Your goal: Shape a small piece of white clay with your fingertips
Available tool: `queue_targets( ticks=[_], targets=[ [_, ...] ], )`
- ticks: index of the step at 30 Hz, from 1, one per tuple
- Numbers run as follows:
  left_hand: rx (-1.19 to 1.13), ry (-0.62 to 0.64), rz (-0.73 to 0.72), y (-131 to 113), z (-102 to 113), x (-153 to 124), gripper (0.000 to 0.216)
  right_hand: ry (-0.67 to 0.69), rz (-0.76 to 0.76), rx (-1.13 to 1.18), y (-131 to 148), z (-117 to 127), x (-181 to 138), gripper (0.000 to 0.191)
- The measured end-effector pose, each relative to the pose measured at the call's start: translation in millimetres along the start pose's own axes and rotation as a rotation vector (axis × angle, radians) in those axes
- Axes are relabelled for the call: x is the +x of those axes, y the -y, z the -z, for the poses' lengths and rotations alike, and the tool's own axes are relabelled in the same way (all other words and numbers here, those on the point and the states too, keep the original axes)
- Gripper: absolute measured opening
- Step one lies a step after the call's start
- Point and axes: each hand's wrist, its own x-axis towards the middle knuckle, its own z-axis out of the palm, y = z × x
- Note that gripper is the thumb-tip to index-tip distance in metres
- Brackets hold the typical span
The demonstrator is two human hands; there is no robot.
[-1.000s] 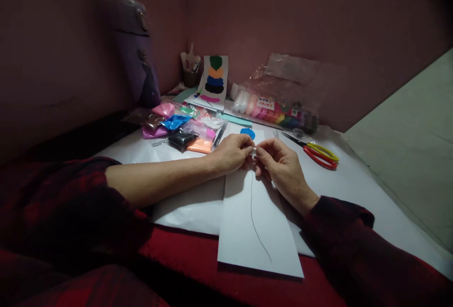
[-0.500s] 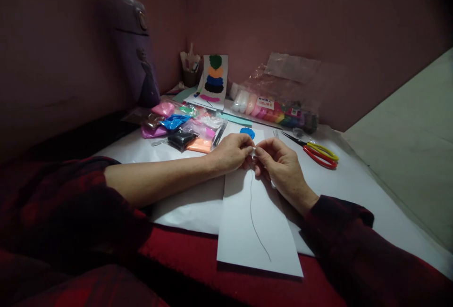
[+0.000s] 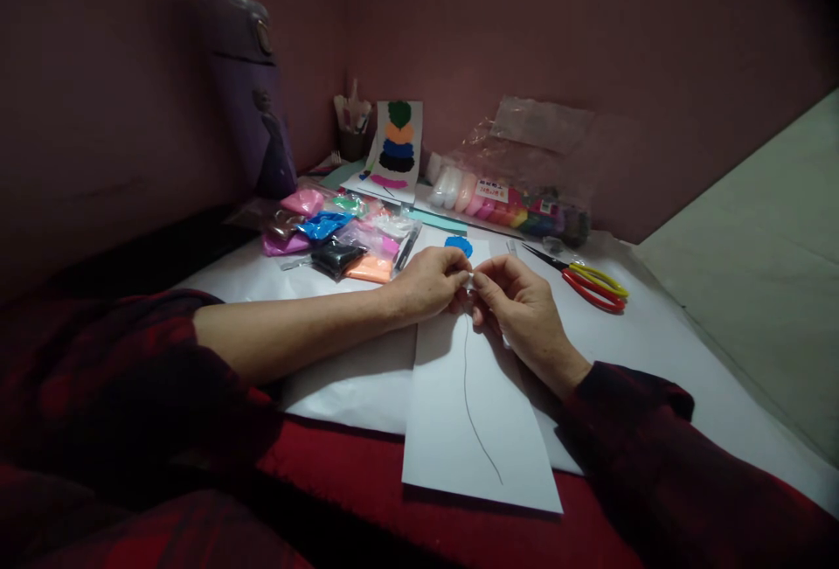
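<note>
My left hand (image 3: 427, 282) and my right hand (image 3: 521, 302) meet fingertip to fingertip over a white paper sheet (image 3: 475, 416), both pinched on a small white piece (image 3: 470, 281) between them. A curved dark line (image 3: 473, 412) runs down the sheet below the hands. A blue blob of clay (image 3: 458, 246) sits on the paper just beyond my fingers. What the small piece is made of I cannot make out.
Small bags of coloured clay (image 3: 334, 237) lie to the left, a larger pack of clay (image 3: 517, 193) at the back. Red and yellow scissors (image 3: 590, 285) lie to the right. A card with coloured blobs (image 3: 395, 149) leans on the wall beside a purple bottle (image 3: 253, 97).
</note>
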Motion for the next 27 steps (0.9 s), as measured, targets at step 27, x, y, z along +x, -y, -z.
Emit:
queue_targets(
  ticks=[27],
  targets=[
    [0.013, -0.004, -0.001, -1.0, 0.5, 0.1, 0.011, 0.005, 0.020, -0.040, -0.8, 0.4, 1.4, 0.013]
  ],
)
